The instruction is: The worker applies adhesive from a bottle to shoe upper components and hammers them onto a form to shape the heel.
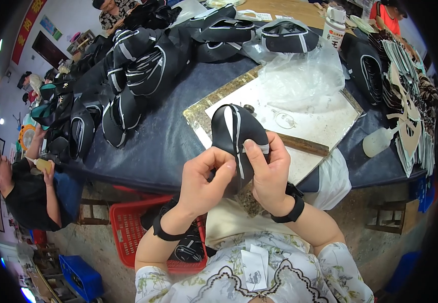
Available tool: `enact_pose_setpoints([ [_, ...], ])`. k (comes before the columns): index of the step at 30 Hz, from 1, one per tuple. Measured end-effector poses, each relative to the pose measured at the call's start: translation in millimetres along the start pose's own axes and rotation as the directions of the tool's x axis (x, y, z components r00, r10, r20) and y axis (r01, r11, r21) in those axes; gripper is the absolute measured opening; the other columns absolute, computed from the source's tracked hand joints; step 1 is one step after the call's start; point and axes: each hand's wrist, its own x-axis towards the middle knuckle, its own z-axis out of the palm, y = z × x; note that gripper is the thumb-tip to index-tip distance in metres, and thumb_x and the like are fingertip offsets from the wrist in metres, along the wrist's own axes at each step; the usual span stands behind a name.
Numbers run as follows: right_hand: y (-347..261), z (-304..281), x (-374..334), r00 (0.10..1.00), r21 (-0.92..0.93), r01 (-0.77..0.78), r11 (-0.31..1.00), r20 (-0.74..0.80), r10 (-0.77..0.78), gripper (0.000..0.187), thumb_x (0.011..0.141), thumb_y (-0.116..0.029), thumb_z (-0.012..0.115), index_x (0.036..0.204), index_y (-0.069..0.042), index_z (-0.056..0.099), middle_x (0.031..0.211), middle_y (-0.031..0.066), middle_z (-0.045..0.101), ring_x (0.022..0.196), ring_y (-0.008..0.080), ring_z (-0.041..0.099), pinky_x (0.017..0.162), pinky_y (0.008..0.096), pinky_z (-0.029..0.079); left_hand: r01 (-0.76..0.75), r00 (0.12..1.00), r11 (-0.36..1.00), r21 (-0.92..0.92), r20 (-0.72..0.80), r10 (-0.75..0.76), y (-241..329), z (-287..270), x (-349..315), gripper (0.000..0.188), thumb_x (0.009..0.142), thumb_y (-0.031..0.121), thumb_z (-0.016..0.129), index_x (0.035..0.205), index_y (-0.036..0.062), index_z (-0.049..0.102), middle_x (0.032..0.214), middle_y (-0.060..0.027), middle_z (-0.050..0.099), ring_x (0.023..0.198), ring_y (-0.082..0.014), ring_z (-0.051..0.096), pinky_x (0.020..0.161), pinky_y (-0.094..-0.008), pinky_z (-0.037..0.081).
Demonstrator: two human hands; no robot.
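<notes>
Both my hands hold one black shoe upper with white stripes [235, 130] above the near edge of the table. My left hand [204, 181] pinches its lower left edge between thumb and fingers. On its right side my right hand [269, 171] grips it, thumb pressed on the front next to a white stripe. Each wrist wears a black band. The upper's toe end points away from me, over a pale work board [325, 126].
A pile of similar black uppers [128, 76] covers the left and far table. Clear plastic bag [305, 76], white bottle [334, 25], wooden stick [302, 145] and flat cut pieces [405, 101] lie right. Red basket [128, 227] under the table. A seated person [27, 187] left.
</notes>
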Motion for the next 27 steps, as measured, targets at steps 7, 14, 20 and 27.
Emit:
enact_pose_setpoints([
  [7, 5, 3, 0, 0.995, -0.036, 0.066, 0.997, 0.071, -0.063, 0.012, 0.092, -0.011, 0.061, 0.093, -0.002, 0.054, 0.077, -0.0012, 0.058, 0.064, 0.0014, 0.05, 0.055, 0.0178, 0.044, -0.1, 0.982, 0.992, 0.082, -0.15, 0.111, -5, 9, -3, 0.009, 0.089, 0.003, 0.057, 0.081, -0.001, 0.058, 0.068, 0.003, 0.055, 0.059, -0.0021, 0.044, 0.054, -0.0188, 0.037],
  [14, 5, 2, -2, 1.0, 0.057, -0.018, 0.998, 0.016, 0.017, 0.011, 0.092, -0.01, 0.061, 0.095, -0.002, 0.053, 0.08, -0.0009, 0.059, 0.067, 0.0011, 0.05, 0.057, 0.0176, 0.044, 0.014, 0.99, 0.967, -0.255, -0.134, -0.05, -14, 9, 6, 0.016, 0.095, 0.013, 0.056, 0.084, 0.0019, 0.058, 0.072, 0.003, 0.053, 0.065, -0.0028, 0.045, 0.06, -0.0186, 0.037],
  [20, 7, 6, -6, 0.998, -0.024, 0.029, 0.999, 0.064, -0.028, 0.011, 0.091, -0.01, 0.061, 0.095, -0.002, 0.054, 0.081, 0.0009, 0.061, 0.069, 0.002, 0.055, 0.059, 0.0185, 0.046, -0.227, 0.955, 0.917, 0.329, -0.11, 0.276, 1, 4, 4, 0.021, 0.093, 0.01, 0.057, 0.074, 0.0025, 0.052, 0.058, 0.0026, 0.047, 0.055, -0.0024, 0.039, 0.048, -0.0221, 0.033],
  [27, -12, -25, 16, 0.477, 0.02, -0.79, 0.613, 0.649, 0.593, 0.027, 0.097, -0.026, 0.054, 0.103, 0.0, 0.059, 0.087, 0.0052, 0.066, 0.07, 0.0069, 0.062, 0.061, 0.0195, 0.051, -0.617, 0.709, 0.259, 0.743, 0.382, 0.593, 34, -31, -1, 0.034, 0.064, 0.005, 0.075, 0.096, 0.006, 0.063, 0.101, -0.0079, 0.064, 0.103, -0.028, 0.057, 0.089, -0.0419, 0.044],
])
